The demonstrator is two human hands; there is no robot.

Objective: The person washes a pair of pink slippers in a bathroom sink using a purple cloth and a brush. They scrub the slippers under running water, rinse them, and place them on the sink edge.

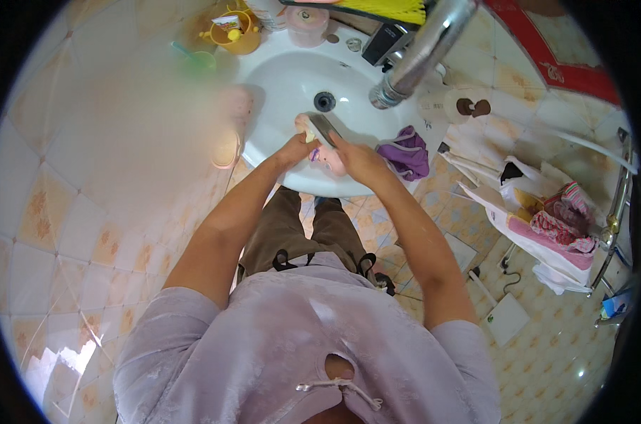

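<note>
My left hand [294, 150] is closed on a small pink item [327, 161] with purple and pale yellow parts, held over the near side of the white sink [278, 85]. Its kind is not clear. In my right hand [360, 161] is a flat grey block shaped like a scrubbing brush [324, 131], its narrow length lying across the pink item. The side of the block facing the item is hidden. A crumpled purple cloth [407, 153] with pale edging lies on the sink's right rim, close to my right hand.
A chrome faucet [405, 63] reaches over the basin from the upper right. Behind stand a yellow cup [240, 41], a pink tub [307, 28] and a black box [385, 44]. A pale slipper-like thing [227, 148] sits at the left rim. Cloths [564, 226] hang at right.
</note>
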